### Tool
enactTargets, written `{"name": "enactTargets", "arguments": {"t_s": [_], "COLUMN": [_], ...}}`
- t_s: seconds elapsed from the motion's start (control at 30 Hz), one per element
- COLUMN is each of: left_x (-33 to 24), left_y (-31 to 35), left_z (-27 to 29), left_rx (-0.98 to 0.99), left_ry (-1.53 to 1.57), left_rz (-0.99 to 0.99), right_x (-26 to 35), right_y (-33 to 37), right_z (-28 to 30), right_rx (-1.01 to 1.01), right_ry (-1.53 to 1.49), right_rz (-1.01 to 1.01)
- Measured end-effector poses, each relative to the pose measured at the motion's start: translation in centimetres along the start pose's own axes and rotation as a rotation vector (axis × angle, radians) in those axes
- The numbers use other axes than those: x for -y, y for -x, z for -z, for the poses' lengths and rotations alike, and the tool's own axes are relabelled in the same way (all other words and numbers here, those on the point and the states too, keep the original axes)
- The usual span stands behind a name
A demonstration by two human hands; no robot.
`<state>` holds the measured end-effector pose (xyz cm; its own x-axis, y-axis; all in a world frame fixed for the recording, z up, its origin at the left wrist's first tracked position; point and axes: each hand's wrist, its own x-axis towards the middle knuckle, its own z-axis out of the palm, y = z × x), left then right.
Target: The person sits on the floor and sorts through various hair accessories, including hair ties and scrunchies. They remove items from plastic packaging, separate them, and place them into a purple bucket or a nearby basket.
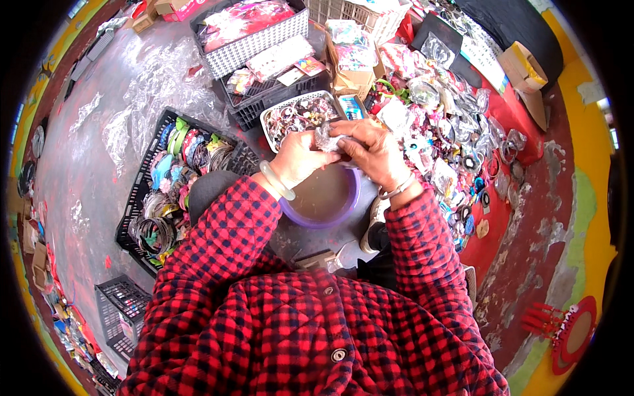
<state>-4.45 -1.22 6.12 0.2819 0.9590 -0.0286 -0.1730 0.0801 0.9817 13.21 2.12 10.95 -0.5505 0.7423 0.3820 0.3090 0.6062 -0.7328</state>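
Note:
Both hands meet above a round purple basin [353,198] that holds murky brownish water. Between them is a small crumpled clear plastic bag [325,139]; whatever may be inside it cannot be made out. My left hand [297,158] grips it from the left, thumb pointing inward. My right hand [375,149] pinches its right side with thumb and fingers. Just beyond the hands stands a white basket [266,125] full of small mixed hair ties and trinkets. A small blue box [352,106] lies to the right of that basket.
At the left a black crate [125,228] holds headbands and hair accessories. Stacked crates [264,100] stand at the far side, beside a cardboard box [353,80]. A wide heap of packaged accessories [436,145] covers red cloth on the right. Loose plastic film [152,99] litters the floor.

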Motion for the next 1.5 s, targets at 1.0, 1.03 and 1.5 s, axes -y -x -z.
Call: {"name": "enactTargets", "arguments": {"t_s": [1.0, 1.03, 1.5], "left_x": [-0.5, -0.4, -0.6], "left_y": [-0.5, -0.6, -0.8], "left_z": [0.2, 0.3, 0.2], "left_rx": [0.055, 0.042, -0.131], "left_ry": [0.472, 0.513, 0.672], "left_rz": [0.079, 0.085, 0.139], "right_x": [-4.5, -5.1, 0.1], "right_y": [0.3, 0.5, 0.2], "right_z": [1.5, 1.4, -0.6], "right_rx": [-0.692, -0.694, -0.641], "right_ry": [-0.843, -0.875, -0.534], "right_rz": [-0.536, -0.547, -0.368]}}
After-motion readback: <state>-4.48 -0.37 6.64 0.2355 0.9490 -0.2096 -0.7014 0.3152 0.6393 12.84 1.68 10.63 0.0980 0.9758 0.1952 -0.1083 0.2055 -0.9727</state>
